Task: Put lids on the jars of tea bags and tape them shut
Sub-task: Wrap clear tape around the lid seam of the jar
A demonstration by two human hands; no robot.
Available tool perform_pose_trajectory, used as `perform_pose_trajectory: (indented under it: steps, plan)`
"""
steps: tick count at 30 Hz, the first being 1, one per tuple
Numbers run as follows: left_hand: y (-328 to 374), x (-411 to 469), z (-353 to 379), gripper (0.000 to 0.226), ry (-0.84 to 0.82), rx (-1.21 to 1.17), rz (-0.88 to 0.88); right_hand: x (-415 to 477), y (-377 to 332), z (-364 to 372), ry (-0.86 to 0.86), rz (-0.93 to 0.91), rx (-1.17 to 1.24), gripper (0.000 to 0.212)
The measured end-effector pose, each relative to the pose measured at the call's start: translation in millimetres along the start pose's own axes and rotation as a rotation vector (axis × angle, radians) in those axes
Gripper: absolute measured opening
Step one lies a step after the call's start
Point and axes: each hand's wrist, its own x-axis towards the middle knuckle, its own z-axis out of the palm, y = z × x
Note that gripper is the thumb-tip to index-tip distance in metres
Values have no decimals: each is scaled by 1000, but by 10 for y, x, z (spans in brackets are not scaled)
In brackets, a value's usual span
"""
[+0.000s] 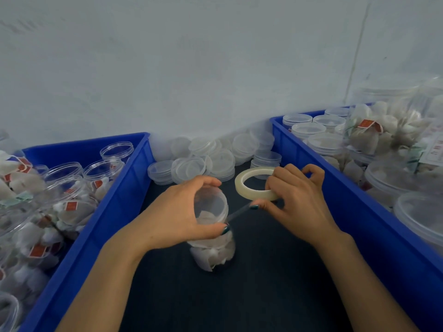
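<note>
Across the far side, from nine to three o'clock, a pale grey wall [191, 68] with a thin vertical seam near two o'clock. Below it, running from the centre down to six o'clock, a dark table top [263, 295]. Flanking that at eight o'clock, a blue bin [100, 219] packed with open-mouthed clear jars [103, 171] of white tea bags with red tags. At three o'clock, a second blue bin [359, 212] crowded with lidded jars [323, 142] right up to its near wall. Both bin walls close beside the forearms, narrowing the working strip. At twelve o'clock against the wall, a loose heap of clear lids [215, 159], just beyond the hands. At the centre, upright on the table top, the jar [213, 250]: clear plastic, filled with pale tea bags, capped with a translucent lid [212, 200]. Over it from seven o'clock, the left hand [175, 212], fingers curled across the lid's far edge, thumb pressed to the jar's side just under the rim. At two o'clock of the jar, the right hand [299, 200], closed round a cream-coloured tape roll [254, 185], held tilted and just clear of the lid. Between the two thumbs, a taut strip of clear tape [239, 212], one end under the left thumb on the jar, the other leading to the roll beneath the right thumb.
</note>
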Motion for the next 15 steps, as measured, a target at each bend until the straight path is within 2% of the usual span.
perform_pose_trajectory:
  steps: [3,12,15]
  plan:
    - [34,1,34,87,-70,-63,60,9,-54,24,23,14,-8,57]
    - [52,51,52,72,-85,-99,163,4,-150,97,-52,47,-3,47]
    - [140,87,145,64,8,-154,140,-3,-172,111,-58,57,10,44]
